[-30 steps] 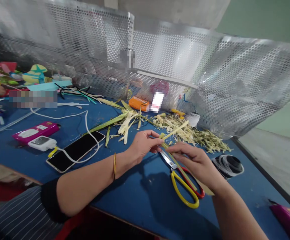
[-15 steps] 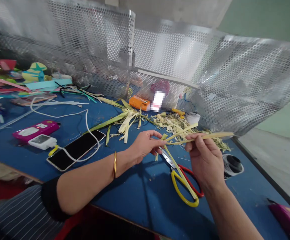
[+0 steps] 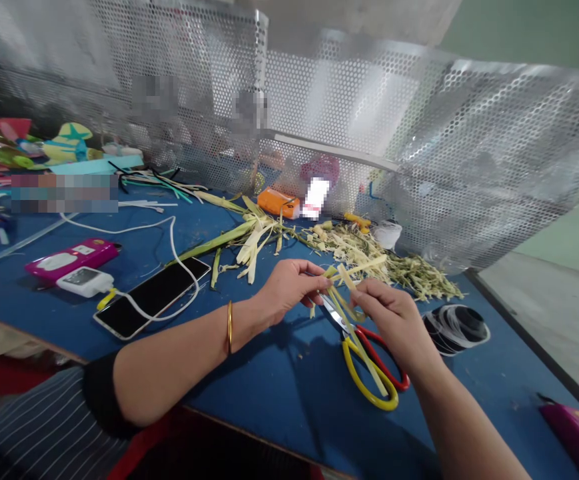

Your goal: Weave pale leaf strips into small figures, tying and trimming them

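Note:
Pale yellow-green leaf strips [image 3: 369, 267] cross each other between my hands. My left hand [image 3: 292, 288] pinches them where they meet, thumb against fingers. One strip curves back in a loop, and its end is pinched between thumb and fingers of my right hand [image 3: 394, 317], just right of the crossing. Another strip hangs down over a pair of scissors [image 3: 396, 399] with one yellow and one red handle. The scissors appear to lie on the blue table below the strips; their blade tips are hidden by my left hand.
Behind are a heap of leaf scraps [image 3: 349, 245], long leaves [image 3: 256, 240] and an orange packet [image 3: 278, 202] before a perforated metal screen [image 3: 329, 87]. A spool of clear line [image 3: 456, 328] stands at right. A black phone [image 3: 154, 300], white cable and magenta device [image 3: 74, 259] lie left.
My right hand has moved left and slightly down, bending its strip back into a loop near the crossing. My left hand has kept its pinch in nearly the same place.

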Motion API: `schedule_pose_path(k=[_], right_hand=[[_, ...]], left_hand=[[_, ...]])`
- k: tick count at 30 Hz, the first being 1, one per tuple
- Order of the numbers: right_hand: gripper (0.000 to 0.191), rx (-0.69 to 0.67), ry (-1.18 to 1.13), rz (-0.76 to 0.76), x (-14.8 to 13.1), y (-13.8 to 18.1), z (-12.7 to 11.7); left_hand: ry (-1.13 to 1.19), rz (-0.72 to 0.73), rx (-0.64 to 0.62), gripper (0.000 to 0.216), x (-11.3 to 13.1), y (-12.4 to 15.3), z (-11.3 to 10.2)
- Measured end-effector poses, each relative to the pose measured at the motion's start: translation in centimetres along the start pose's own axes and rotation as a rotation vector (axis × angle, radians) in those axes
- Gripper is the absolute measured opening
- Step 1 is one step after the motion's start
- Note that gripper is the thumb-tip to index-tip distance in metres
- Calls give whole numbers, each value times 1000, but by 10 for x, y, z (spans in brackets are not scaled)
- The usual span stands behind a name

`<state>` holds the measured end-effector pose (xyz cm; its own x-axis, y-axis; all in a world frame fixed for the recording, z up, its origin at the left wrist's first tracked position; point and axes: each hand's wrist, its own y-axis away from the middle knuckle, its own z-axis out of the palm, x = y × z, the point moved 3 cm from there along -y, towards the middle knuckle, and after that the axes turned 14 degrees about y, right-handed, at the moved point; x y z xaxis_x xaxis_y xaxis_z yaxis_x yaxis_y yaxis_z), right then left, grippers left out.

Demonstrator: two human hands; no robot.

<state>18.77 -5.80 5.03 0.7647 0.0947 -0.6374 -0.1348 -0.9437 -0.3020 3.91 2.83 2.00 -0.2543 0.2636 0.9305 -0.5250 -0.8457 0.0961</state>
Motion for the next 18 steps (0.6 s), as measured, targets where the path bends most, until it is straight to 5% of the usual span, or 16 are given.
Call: schedule_pose_path(k=[6,18], right_hand=[[25,-129,-85,63,0,-4,1],[26,-52,101,-57,9,-1,5]], left_hand=[[5,-19,27,17,3,1,2],[-21,-14,19,15,2,2,4]])
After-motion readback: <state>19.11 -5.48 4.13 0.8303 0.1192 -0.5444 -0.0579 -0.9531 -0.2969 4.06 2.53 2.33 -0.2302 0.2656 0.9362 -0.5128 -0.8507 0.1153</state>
